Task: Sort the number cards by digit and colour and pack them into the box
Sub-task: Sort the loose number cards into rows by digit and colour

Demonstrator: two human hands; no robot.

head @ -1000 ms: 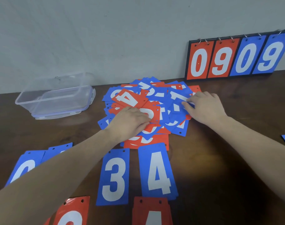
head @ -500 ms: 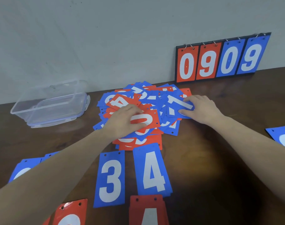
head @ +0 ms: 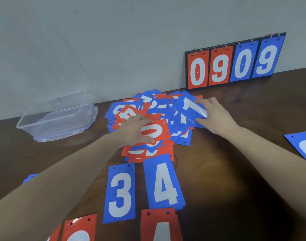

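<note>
Dark brown wooden table (head: 235, 171) against a plain, slightly scuffed grey wall (head: 114, 40).

We see glossy plastic cards (head: 154, 119), a clear smooth plastic box (head: 58, 119), and a dark polished wooden worktop (head: 235, 171).
</note>
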